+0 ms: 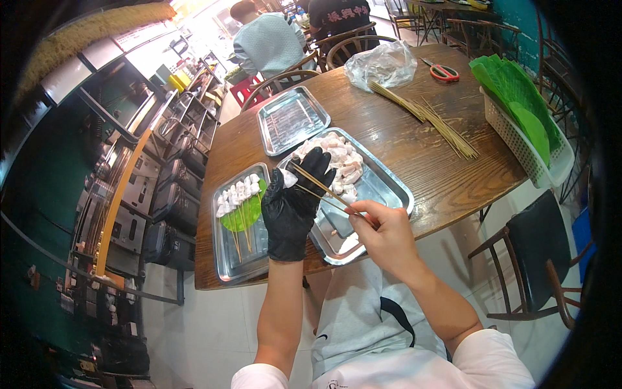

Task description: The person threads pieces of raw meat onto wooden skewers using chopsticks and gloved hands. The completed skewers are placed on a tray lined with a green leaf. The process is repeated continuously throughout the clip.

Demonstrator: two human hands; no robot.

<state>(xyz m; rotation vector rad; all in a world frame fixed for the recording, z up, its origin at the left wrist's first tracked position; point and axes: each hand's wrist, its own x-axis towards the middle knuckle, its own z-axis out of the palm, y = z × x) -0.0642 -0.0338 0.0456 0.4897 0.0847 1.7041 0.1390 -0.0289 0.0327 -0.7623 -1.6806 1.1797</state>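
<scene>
My left hand (294, 209) wears a black glove, its palm turned up and its fingers extended. A small piece of pale raw meat (289, 178) is held between its thumb and fingers. My bare right hand (384, 231) pinches a few thin bamboo skewers (323, 187), whose tips reach over the gloved palm. One skewer tip points at the meat; whether it pierces it is unclear. Below my hands is a metal tray (384, 182) with a pile of raw meat pieces (347, 163). To the left, another metal tray (257, 248) holds several loaded skewers (238, 192) on a green leaf (243, 220).
A third metal tray (294, 119) lies farther back. On the wooden table (466, 189) are loose bamboo skewers (427, 114), a clear plastic bag (381, 65) and red-handled scissors (443, 73). A white basket (517, 131) of green leaves stands at the right edge, near a chair (539, 250). Two people sit beyond.
</scene>
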